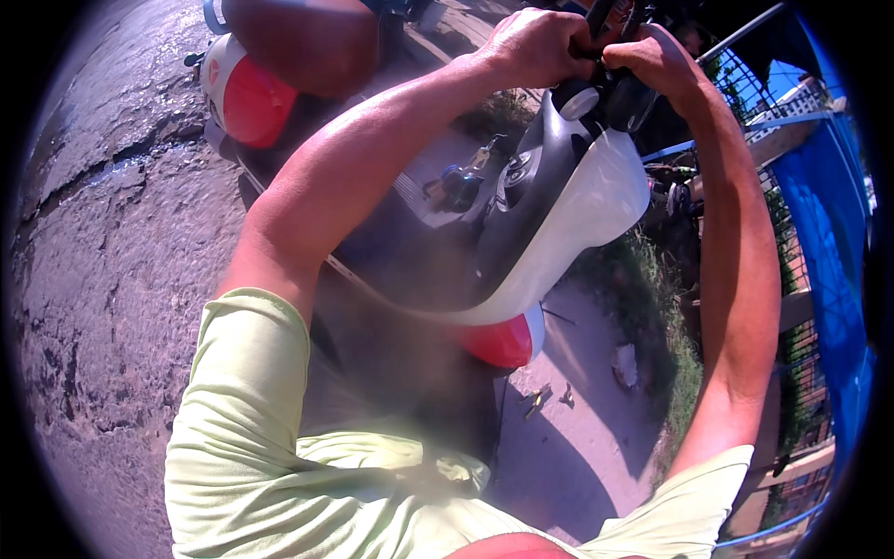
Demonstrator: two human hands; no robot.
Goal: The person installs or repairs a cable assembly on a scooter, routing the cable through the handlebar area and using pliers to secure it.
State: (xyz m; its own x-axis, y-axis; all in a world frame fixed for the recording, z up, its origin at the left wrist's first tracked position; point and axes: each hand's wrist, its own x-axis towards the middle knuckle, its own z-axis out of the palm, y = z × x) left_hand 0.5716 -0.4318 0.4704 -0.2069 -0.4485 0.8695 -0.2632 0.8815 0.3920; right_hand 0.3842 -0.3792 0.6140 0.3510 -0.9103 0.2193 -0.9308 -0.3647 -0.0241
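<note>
Both my arms reach forward over a scooter with a white and grey front shield [596, 205]. My left hand [540, 45] is closed at the scooter's top, fingers curled against dark parts by the handlebar. Close beside it, my right hand [656, 63] is also closed, its thumb bent towards the left hand. What lies between the fingers is dark and cannot be made out. Just under the hands sit a round light-grey cap [575, 101] and a black rounded part [630, 104]. A shiny metal piece [477, 160] shows behind the shield's grey inner panel.
Red and white rounded body panels [263, 98] stand at the far left, below a dark reddish-brown rounded shape [303, 42]. Small yellowish metal pieces [537, 401] and a whitish lump [625, 365] lie on the ground. Cracked pavement [121, 252] spreads left; a blue tarp [824, 224] hangs right.
</note>
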